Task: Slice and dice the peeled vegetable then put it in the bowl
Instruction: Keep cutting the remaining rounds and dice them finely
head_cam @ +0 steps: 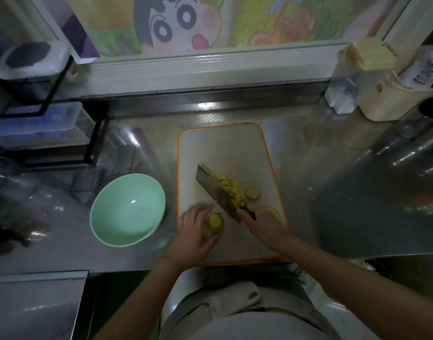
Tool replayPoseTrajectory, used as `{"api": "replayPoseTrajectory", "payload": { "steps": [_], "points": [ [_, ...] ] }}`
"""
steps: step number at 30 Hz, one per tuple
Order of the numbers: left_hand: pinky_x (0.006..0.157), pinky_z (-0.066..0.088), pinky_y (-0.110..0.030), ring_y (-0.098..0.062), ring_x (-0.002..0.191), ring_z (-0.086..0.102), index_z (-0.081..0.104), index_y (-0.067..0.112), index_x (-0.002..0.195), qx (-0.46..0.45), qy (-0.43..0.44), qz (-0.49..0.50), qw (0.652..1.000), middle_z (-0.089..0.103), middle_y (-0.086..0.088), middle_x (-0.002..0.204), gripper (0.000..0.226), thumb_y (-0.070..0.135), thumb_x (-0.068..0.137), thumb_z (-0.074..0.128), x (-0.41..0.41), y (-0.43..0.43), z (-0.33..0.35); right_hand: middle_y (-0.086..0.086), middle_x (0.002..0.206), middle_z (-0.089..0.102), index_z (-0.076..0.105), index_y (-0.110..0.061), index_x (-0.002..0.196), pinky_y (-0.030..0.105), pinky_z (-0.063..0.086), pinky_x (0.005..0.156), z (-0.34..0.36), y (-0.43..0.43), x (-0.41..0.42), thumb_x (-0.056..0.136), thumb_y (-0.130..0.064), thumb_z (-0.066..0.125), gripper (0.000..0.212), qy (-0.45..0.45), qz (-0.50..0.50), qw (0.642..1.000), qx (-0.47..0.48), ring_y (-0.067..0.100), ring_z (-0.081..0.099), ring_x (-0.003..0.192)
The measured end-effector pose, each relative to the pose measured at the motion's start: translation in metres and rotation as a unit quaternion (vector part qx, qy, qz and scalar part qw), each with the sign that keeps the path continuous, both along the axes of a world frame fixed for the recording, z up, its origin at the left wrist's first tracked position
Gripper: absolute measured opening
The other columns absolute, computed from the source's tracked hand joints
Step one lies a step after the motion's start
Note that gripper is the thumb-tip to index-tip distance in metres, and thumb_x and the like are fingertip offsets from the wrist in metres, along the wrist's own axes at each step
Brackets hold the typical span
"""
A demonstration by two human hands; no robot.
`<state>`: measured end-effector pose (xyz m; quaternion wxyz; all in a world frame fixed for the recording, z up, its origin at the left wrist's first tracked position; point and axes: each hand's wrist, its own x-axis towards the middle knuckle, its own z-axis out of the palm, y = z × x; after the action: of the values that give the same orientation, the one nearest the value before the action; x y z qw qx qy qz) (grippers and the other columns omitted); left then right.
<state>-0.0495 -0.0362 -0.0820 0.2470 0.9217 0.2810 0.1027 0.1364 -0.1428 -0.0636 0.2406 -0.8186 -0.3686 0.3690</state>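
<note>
Left hand (195, 231) fingers curled over the slice stack (214, 222) at near-left of the cutting board (222, 148), pinning it flat. Right hand (262, 222) fingers clamped on the knife (217, 190) handle. The blade runs diagonally far-left to near-right, stack just left of its heel, diced pile (229, 187) against its right face. Loose slices (252, 192) beyond the pile. Bowl (127, 209) on the desk (308, 168), left of the board, nearer the left hand, looks empty. Next cut likely needs the blade shifted left over the stack
</note>
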Motion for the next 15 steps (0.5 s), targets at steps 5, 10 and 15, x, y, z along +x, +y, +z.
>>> {"api": "replayPoseTrajectory", "payload": {
  "steps": [5, 10, 15],
  "points": [
    [0.101, 0.029, -0.032, -0.020, 0.127, 0.030, 0.030, 0.026, 0.142, -0.009, 0.070, 0.030, 0.997, 0.034, -0.004, 0.138, 0.077, 0.055, 0.076, 0.058, -0.006, 0.002, 0.003, 0.013, 0.059, 0.049, 0.049, -0.005, 0.065, 0.030, 0.033, 0.053, -0.001, -0.002, -0.001, 0.094, -0.048, 0.044, 0.052, 0.014, 0.002, 1.000, 0.009, 0.022, 0.047, 0.052],
    [0.097, 0.033, -0.037, -0.022, 0.124, 0.034, 0.034, 0.033, 0.139, 0.029, 0.125, 0.032, 0.991, 0.041, 0.001, 0.134, 0.075, 0.068, 0.073, 0.042, -0.009, 0.006, 0.003, 0.001, 0.049, 0.041, 0.040, -0.012, 0.053, 0.025, 0.029, 0.048, 0.001, -0.003, -0.002, 0.095, -0.046, 0.045, 0.054, 0.023, -0.002, 1.000, 0.014, 0.013, 0.039, 0.043],
    [0.101, 0.025, -0.034, -0.023, 0.127, 0.032, 0.035, 0.030, 0.140, 0.045, 0.142, 0.009, 0.989, 0.044, 0.005, 0.135, 0.068, 0.053, 0.081, 0.059, 0.012, 0.000, 0.007, 0.002, 0.049, 0.042, 0.041, -0.014, 0.052, 0.028, 0.030, 0.049, 0.000, -0.002, -0.002, 0.095, -0.046, 0.045, 0.054, 0.009, 0.001, 1.000, 0.010, 0.014, 0.041, 0.046]
  ]
}}
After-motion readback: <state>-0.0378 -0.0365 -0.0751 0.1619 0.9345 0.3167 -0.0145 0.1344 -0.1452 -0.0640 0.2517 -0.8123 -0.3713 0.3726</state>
